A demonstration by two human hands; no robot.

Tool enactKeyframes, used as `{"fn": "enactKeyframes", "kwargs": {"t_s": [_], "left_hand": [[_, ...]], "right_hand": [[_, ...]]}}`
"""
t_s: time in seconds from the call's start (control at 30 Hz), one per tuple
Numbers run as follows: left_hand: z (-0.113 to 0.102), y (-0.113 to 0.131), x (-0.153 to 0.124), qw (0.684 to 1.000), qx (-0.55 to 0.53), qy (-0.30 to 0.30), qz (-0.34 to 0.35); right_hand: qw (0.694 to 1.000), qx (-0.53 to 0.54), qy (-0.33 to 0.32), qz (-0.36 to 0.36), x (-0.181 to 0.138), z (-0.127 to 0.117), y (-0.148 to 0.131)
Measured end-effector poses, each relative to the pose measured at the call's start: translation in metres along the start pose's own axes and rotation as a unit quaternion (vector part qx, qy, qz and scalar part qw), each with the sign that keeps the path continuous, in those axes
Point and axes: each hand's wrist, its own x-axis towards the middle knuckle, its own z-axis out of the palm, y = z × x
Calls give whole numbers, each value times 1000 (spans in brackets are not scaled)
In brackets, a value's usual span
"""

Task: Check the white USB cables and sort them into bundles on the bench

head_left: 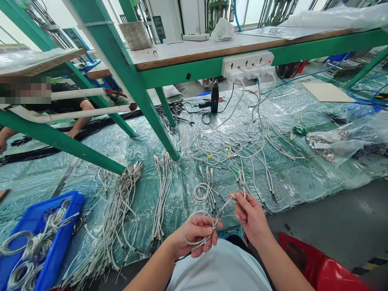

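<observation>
My left hand [200, 234] is closed around a coiled white cable [191, 242], whose loop hangs about the fingers. A grey cylindrical piece [220, 214] sits on this cable between my two hands. My right hand [250, 214] pinches the cable's end near a small pale connector. Just past my hands, several white cables with pale connectors [207, 173] lie on the plastic-covered bench, one of them looped into a ring [203, 192]. A bright green piece [235, 170] lies among the cables beyond my right hand.
Cable bundles [162, 194] lie at left, with a blue bin [57, 242] of coiled cables beside them. A green frame post [145, 101] slants down to the bench. A power strip [247, 64] hangs above a black heat gun [214, 99]. Another person's hand [72, 132] rests far left.
</observation>
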Motion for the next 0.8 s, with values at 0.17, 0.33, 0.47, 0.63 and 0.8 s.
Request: {"fn": "enactKeyframes", "kwargs": {"t_s": [0.17, 0.33, 0.47, 0.63, 0.8], "left_hand": [[-2, -4, -6, 1000, -20, -14, -8], [-16, -11, -11, 996, -83, -21, -8], [-32, -13, -15, 991, -131, 11, 33], [-45, -14, -30, 974, -97, 197, 62], [-35, -27, -44, 801, 302, 480, 191]], "right_hand": [[995, -76, 58, -12, -2, 1, 1], [993, -81, 88, 12, 0, 4, 5], [989, -101, 111, 13, 3, 10, 10], [985, -120, 124, 10, 9, 12, 21], [985, -119, 116, 36, 16, 17, 33]]}}
